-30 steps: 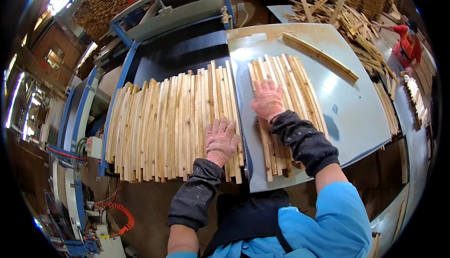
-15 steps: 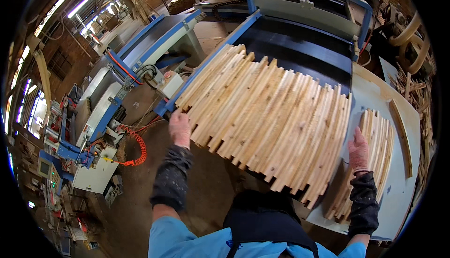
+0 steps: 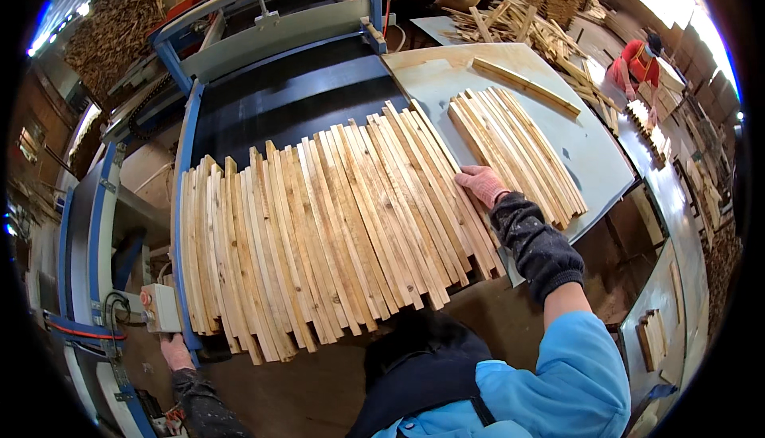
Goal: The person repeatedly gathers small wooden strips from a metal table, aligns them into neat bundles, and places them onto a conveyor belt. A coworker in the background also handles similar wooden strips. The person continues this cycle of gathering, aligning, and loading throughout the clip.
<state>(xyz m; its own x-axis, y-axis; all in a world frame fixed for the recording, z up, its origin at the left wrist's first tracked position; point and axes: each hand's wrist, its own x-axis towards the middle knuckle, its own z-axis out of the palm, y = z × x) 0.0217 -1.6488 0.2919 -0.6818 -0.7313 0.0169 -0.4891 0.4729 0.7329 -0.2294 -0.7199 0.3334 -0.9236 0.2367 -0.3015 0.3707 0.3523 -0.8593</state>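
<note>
A wide row of wooden strips (image 3: 319, 231) lies side by side across the dark conveyor belt (image 3: 295, 80), their near ends uneven. My right hand (image 3: 481, 185), in a pinkish work glove, rests against the right side of this row with its fingers stretched out. Right beside it, a smaller bundle of wooden strips (image 3: 518, 147) lies on the pale side table (image 3: 590, 111). My left hand (image 3: 175, 352), gloved too, is down at the row's near left, by the blue frame rail and just below a pale control box (image 3: 162, 308). Its fingers are mostly hidden.
A single wooden strip (image 3: 526, 86) lies apart on the side table. Behind the table is a heap of scrap wood (image 3: 550, 48). A blue machine frame (image 3: 271, 16) spans the belt's far end. At the far right, a person in red (image 3: 637, 68) handles wood pieces.
The view has swung to the right. My right hand has moved onto the row's right side, and my left hand has dropped from the row's left edge to beneath the control box.
</note>
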